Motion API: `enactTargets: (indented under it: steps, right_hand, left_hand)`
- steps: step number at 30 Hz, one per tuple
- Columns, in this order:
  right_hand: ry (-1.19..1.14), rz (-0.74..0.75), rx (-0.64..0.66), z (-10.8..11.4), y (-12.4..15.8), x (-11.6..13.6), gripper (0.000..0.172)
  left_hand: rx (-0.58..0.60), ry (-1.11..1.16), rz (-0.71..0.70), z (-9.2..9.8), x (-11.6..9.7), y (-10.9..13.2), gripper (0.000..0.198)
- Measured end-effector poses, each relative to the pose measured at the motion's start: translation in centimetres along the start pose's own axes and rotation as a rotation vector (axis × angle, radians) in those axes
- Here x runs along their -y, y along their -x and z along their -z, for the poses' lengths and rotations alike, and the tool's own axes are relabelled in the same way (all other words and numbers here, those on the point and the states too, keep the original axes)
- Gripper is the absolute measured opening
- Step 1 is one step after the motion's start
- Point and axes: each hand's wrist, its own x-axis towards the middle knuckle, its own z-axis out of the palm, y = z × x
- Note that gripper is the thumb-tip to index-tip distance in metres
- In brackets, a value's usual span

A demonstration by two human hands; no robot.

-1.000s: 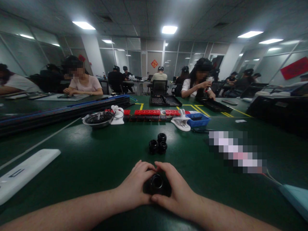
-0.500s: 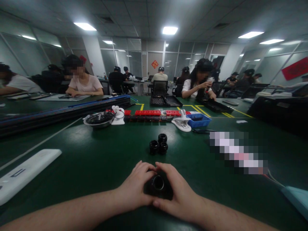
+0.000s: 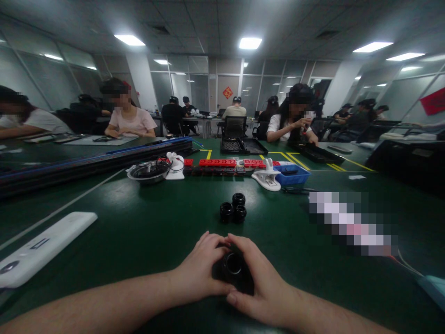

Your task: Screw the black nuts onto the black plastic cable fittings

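Note:
Low at the front of the green table, my left hand (image 3: pixel 198 266) and my right hand (image 3: pixel 262 283) curve toward each other into a ring. Between them sits a glossy black hollow round part (image 3: pixel 233 277), its round opening facing up. My fingertips meet or nearly meet on its far side, and my thumbs come together on its near side. Shadow and fingers hide its lower part, so I cannot tell if more lies beneath. Just beyond my hands, three similar black round parts (image 3: pixel 226 213) stand in a tight cluster.
Farther back are a metal bowl (image 3: pixel 148 174), white clip stands (image 3: pixel 267 178), red strips (image 3: pixel 218 163) and a blue bin (image 3: pixel 292 174). At left lies a long white object (image 3: pixel 52 248); at right, a pixelated item (image 3: pixel 351 225) with wires. Co-workers sit across the table.
The whole view has shifted slightly, so table things appear a little farther right. My hands stay cupped around the black round part with little visible movement.

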Motion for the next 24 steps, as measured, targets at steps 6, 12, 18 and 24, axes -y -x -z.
enactTargets:
  steps: [6, 12, 18, 24]
  right_hand:
    - [0.048, -0.124, -0.042, -0.37, -0.04, -0.41, 0.061]
    - [0.007, -0.027, -0.037, -0.11, 0.3, -0.22, 0.062]
    - [0.031, -0.091, -0.016, -0.03, 0.03, -0.15, 0.069]
    - [0.037, -0.122, -0.034, -0.02, 0.2, -0.57, 0.056]
  left_hand:
    - [-0.012, -0.005, 0.006, -0.08, -0.21, -0.13, 0.05]
    - [0.002, -0.011, 0.012, 0.18, -0.41, -0.06, 0.055]
    - [0.033, 0.019, 0.005, 0.11, 0.01, -0.02, 0.049]
    - [0.001, 0.026, 0.02, 0.2, -0.27, -0.03, 0.046]
